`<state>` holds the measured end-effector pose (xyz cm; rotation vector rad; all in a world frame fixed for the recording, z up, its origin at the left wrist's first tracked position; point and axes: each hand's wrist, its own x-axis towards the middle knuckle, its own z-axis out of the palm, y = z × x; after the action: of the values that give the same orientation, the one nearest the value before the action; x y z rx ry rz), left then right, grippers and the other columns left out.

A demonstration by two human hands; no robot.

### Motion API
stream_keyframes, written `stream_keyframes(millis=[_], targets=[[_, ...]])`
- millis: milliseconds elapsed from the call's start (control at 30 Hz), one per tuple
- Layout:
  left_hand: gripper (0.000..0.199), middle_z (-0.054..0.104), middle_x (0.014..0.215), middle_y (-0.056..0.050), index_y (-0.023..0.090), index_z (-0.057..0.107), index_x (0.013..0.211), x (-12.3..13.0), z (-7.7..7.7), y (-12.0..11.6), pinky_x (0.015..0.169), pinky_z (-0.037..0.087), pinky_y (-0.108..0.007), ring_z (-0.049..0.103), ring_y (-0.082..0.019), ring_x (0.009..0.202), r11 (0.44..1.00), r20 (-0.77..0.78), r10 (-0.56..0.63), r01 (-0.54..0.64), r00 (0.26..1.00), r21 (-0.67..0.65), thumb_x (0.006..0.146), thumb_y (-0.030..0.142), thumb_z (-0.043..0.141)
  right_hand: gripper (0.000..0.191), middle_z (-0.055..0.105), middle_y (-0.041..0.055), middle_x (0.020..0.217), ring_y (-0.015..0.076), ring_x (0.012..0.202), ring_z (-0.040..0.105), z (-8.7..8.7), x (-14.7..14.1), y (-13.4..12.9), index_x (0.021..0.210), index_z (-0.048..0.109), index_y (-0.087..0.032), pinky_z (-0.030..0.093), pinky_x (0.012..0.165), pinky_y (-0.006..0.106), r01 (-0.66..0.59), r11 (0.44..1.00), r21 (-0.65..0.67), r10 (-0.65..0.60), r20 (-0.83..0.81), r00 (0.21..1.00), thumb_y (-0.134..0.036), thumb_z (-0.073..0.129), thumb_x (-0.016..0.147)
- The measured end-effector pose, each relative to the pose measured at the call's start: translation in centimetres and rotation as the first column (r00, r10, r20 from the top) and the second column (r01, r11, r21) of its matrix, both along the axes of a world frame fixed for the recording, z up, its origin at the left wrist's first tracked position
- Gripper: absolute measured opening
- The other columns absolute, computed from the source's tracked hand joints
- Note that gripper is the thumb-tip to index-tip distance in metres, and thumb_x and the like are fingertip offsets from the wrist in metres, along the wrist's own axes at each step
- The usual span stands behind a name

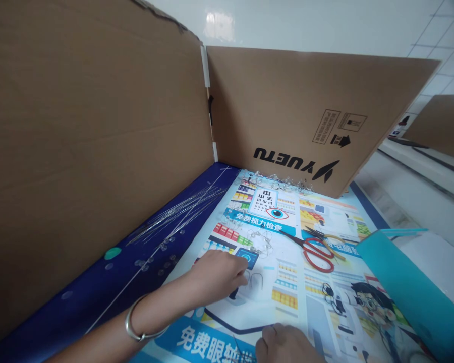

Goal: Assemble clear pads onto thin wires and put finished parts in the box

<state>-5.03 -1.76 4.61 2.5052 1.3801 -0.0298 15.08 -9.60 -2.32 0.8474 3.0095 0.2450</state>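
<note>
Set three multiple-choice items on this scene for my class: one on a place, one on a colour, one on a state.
1. Where do the red-handled scissors lie?
A. In a hand
B. On the printed poster
C. On the blue cloth

2. What colour is the folded sheet at the right?
A. Teal
B. Black
C. Red

3. How do the cardboard panels stand?
A. Flat
B. Rolled
C. Upright

Answers:
1. B, the poster's print lies beneath them.
2. A, its surface shows teal.
3. C, they rise along the poster's far edges.
</note>
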Motion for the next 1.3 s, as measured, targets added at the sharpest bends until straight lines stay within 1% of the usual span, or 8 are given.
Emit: stream_keyframes(millis=[133, 267, 433, 633, 767, 833, 1133, 1300], targets=[[0.013, 0.069, 0.076, 0.002, 0.023, 0.062, 0.076, 0.1, 0.6, -1.0, 0.055, 0.035, -0.022, 0.061, -0.017, 0.069, 0.959, 0.165, -0.233, 0.254, 0.958, -0.123, 0.078, 0.035, 0.059, 0.016, 0.061, 0.0018, 0.057, 0.0157, 0.044, 0.054, 0.7, -0.1, 0.7, 0.066, 0.048, -0.017, 0.017, 0.036, 0.023, -0.022, 0.995, -0.094, 0.028, 0.064, 0.998, -0.019, 0.063, 0.070], [0.007, 0.070, 0.075, 0.001, 0.023, 0.064, 0.075, 0.6, 0.7, -1.9, 0.052, 0.034, -0.022, 0.062, -0.017, 0.070, 0.881, 0.214, -0.394, 0.434, 0.894, -0.187, 0.078, 0.028, 0.060, 0.006, 0.065, 0.0020, 0.063, 0.0133, 0.046, 0.054, 2.8, -0.2, 1.6, 0.067, 0.055, -0.016, 0.015, 0.038, 0.025, 0.058, 0.944, -0.326, -0.022, 0.112, 0.993, -0.018, 0.060, 0.068], [0.012, 0.071, 0.079, 0.003, 0.025, 0.066, 0.080, 0.7, -0.1, -1.9, 0.052, 0.034, -0.021, 0.063, -0.015, 0.068, 0.844, 0.315, -0.377, 0.463, 0.871, -0.270, 0.082, 0.024, 0.053, 0.009, 0.065, -0.0008, 0.066, 0.0103, 0.050, 0.053, 5.3, 0.2, 2.3, 0.067, 0.058, -0.018, 0.021, 0.042, 0.021, 0.203, 0.808, -0.552, -0.204, 0.061, 0.977, -0.014, 0.051, 0.064], [0.008, 0.071, 0.078, 0.005, 0.026, 0.066, 0.078, 0.6, -0.6, -1.8, 0.052, 0.033, -0.021, 0.061, -0.013, 0.064, 0.828, 0.343, -0.375, 0.478, 0.861, -0.294, 0.078, 0.022, 0.058, 0.013, 0.053, -0.0051, 0.057, 0.0058, 0.048, 0.039, 4.8, 0.9, 3.2, 0.062, 0.056, -0.016, 0.024, 0.046, 0.017, 0.134, 0.737, -0.662, -0.263, -0.099, 0.960, -0.008, 0.047, 0.060], [0.012, 0.068, 0.065, 0.005, 0.023, 0.062, 0.067, 0.7, -0.2, -1.9, 0.049, 0.031, -0.021, 0.056, -0.011, 0.055, 0.857, 0.295, -0.380, 0.454, 0.876, -0.243, 0.076, 0.016, 0.057, 0.013, 0.043, -0.0065, 0.051, 0.0041, 0.045, 0.030, 4.7, 1.0, 3.8, 0.061, 0.057, -0.013, 0.023, 0.043, 0.015, 0.116, 0.604, -0.788, -0.307, -0.096, 0.947, -0.007, 0.046, 0.061], [0.010, 0.068, 0.065, 0.004, 0.022, 0.062, 0.068, 0.7, -0.1, -1.9, 0.049, 0.031, -0.021, 0.056, -0.012, 0.056, 0.856, 0.282, -0.386, 0.455, 0.878, -0.246, 0.075, 0.017, 0.058, 0.014, 0.042, -0.0063, 0.050, 0.0042, 0.045, 0.029, 4.8, 1.1, 3.9, 0.060, 0.058, -0.012, 0.023, 0.042, 0.015, 0.110, 0.570, -0.814, -0.325, -0.101, 0.940, -0.007, 0.045, 0.061], [0.011, 0.069, 0.064, 0.004, 0.025, 0.067, 0.072, 0.9, -0.4, -1.9, 0.050, 0.033, -0.021, 0.059, -0.013, 0.056, 0.841, 0.293, -0.331, 0.421, 0.897, -0.338, 0.076, 0.033, 0.062, 0.016, 0.056, -0.0031, 0.056, 0.0065, 0.046, 0.039, 4.5, 1.3, 3.5, 0.061, 0.059, -0.016, 0.027, 0.046, 0.018, 0.099, 0.595, -0.798, -0.270, -0.082, 0.959, -0.008, 0.045, 0.057], [0.011, 0.071, 0.071, 0.004, 0.027, 0.068, 0.075, 0.5, -0.4, -1.9, 0.052, 0.032, -0.022, 0.060, -0.014, 0.060, 0.849, 0.281, -0.359, 0.437, 0.890, -0.298, 0.079, 0.027, 0.058, 0.013, 0.049, -0.0056, 0.053, 0.0058, 0.046, 0.035, 4.7, 1.4, 3.6, 0.062, 0.057, -0.017, 0.026, 0.046, 0.017, 0.089, 0.602, -0.794, -0.228, -0.064, 0.972, -0.010, 0.047, 0.057]])
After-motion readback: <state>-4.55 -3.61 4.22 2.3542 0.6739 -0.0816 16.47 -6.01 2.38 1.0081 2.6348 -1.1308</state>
